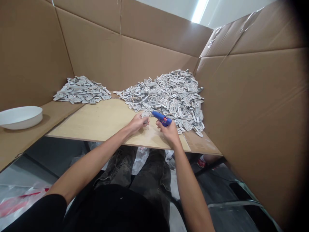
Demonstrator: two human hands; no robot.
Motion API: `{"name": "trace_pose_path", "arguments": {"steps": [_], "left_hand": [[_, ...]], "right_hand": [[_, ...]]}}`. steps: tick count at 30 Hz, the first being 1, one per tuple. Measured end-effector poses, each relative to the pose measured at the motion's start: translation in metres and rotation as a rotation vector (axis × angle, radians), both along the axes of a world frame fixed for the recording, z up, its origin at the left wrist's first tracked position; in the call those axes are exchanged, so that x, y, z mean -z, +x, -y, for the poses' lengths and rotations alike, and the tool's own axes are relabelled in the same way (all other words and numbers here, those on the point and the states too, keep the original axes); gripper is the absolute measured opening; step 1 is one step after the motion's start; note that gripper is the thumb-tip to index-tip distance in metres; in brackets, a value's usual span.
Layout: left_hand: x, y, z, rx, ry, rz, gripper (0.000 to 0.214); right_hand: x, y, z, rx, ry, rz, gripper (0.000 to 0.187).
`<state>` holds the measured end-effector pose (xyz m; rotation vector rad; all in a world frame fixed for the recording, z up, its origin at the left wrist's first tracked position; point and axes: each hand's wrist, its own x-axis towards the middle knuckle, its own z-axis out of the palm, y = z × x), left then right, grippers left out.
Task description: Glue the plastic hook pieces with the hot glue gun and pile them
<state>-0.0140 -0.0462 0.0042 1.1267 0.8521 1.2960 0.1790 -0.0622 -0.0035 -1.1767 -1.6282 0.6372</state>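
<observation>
Holding blue tool — right hand; grey piece — left hand.

Smooth plastic tool, matt cardboard

No text, label, brand, number or sign can be read in the scene. On the blue gun-shaped tool, a small reddish patch is seen, but it is too small for any lettering to be made out. On the clear plastic at the near left, red areas are seen; whether they are printed cannot be told.
</observation>
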Motion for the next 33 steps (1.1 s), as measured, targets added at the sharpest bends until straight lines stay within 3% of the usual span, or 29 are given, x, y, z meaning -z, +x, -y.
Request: {"name": "trace_pose_path", "arguments": {"steps": [6, 26, 33], "left_hand": [[-0.003, 0.000, 0.001, -0.020, -0.041, -0.016, 0.012], [0.007, 0.001, -0.008, 0.054, 0.056, 0.152, 0.012], [0.006, 0.002, -0.008, 0.095, 0.096, 0.138, 0.034]], "right_hand": [[0.000, -0.001, 0.000, 0.015, -0.001, 0.001, 0.039], [0.004, -0.001, 0.000, -0.056, -0.018, 0.033, 0.039], [-0.003, -0.006, 0.005, -0.122, 0.005, 0.040, 0.037]]}}
